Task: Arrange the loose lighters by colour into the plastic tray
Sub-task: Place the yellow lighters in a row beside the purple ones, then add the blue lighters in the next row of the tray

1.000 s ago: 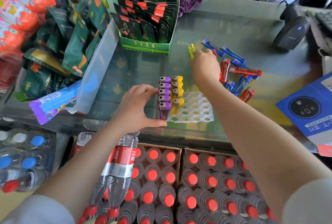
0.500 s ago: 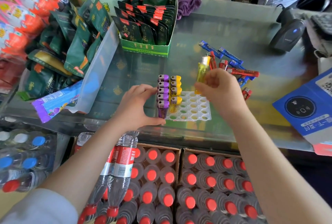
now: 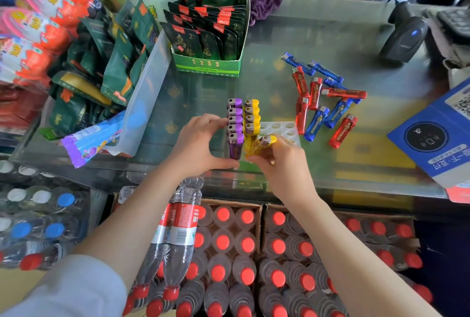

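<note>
Head view, and I'm mid-placement. My left hand [image 3: 197,145] is curled against the near left corner of the plastic tray [image 3: 284,130], fingers closed on its edge beside the purple lighters [image 3: 235,126], bracing it on the glass worktop [image 3: 330,37]. Purple row: five standing, done by the look of it. Next to it, the yellow row [image 3: 251,118]: four upright. My right hand [image 3: 282,164] pinches a fifth, the yellow lighter [image 3: 262,143], fingers gripping its body; it's tilted, base down toward the nearest slot of that row, cap leaning right. So the step is seating yellow number five. What's needed, I'd say, is to bring it upright and press it straight into its hole without nudging its neighbours.

Further right, loose on the worktop, well apart from the tray: the red lighters [image 3: 342,132], I count six, and the blue lighters [image 3: 318,122] tangled among them, about six, though overlaps make that unsure. Those come next, I reckon.
</note>
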`<state>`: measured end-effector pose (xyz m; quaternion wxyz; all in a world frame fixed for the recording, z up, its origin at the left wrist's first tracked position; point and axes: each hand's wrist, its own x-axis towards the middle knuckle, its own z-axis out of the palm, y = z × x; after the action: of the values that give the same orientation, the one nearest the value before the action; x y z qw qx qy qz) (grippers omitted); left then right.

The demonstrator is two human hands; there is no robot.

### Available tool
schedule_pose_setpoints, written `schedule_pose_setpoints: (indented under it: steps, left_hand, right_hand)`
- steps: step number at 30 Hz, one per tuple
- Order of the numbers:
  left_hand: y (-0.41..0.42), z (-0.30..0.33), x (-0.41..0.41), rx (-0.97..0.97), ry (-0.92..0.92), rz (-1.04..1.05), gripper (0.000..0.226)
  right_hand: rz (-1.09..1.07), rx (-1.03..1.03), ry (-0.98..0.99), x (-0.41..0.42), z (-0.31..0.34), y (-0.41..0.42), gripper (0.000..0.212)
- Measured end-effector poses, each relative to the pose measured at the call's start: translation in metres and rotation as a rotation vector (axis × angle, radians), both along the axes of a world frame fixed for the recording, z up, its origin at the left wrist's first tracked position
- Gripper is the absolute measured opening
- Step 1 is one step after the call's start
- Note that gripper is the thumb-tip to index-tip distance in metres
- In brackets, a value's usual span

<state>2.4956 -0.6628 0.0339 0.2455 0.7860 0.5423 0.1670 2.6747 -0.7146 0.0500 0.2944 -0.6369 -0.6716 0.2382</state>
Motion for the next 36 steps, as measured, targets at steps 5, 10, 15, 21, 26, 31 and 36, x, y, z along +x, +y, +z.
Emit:
schedule_pose_setpoints:
  steps: [5,10,15,21,26,31,36]
  left_hand:
    - [0.000,0.001,-0.001,-0.016,0.013,-0.006,0.079]
    - [-0.001,0.003,0.000,-0.010,0.007,0.010,0.075]
    - [-0.001,0.002,0.001,0.000,0.028,0.016,0.075]
    - [-0.001,0.003,0.002,-0.012,0.044,0.015,0.076]
    - [-0.002,0.005,0.001,-0.018,0.042,0.018,0.075]
    - [-0.002,0.006,0.002,-0.009,0.050,0.009,0.075]
    - [-0.003,0.007,0.002,-0.016,0.059,0.004,0.072]
  right_hand:
    - [-0.038,0.007,-0.132,-0.007,0.010,-0.003,0.029]
    - [-0.016,-0.010,-0.376,-0.020,0.013,-0.006,0.018]
    - [-0.070,-0.001,-0.424,-0.026,0.010,-0.009,0.015]
    - [-0.062,-0.134,-0.172,-0.011,0.008,0.001,0.029]
    - [0.137,-0.237,-0.206,0.009,0.017,0.005,0.027]
    - [-0.299,-0.062,-0.059,0.062,0.019,0.016,0.016]
    - [-0.481,-0.096,-0.127,0.078,0.006,0.030,0.020]
